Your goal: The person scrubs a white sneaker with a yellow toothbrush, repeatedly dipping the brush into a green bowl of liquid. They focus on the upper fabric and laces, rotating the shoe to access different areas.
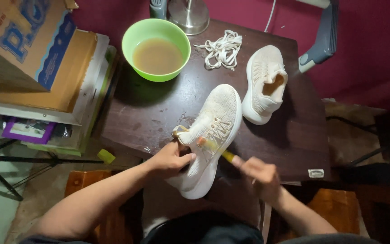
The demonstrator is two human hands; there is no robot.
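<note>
Dark wooden table, maroon wall

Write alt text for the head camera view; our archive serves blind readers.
A person's left hand steadies a cream knit sneaker on a dark wooden table while the right hand, blurred, works a yellow-handled brush over it. Behind lie a second sneaker, loose white laces and a green bowl of murky brownish liquid.

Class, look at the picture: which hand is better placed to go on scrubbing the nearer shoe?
Likely the right hand: it holds the yellow brush on the nearer shoe. The left hand grips the shoe's collar.
</note>
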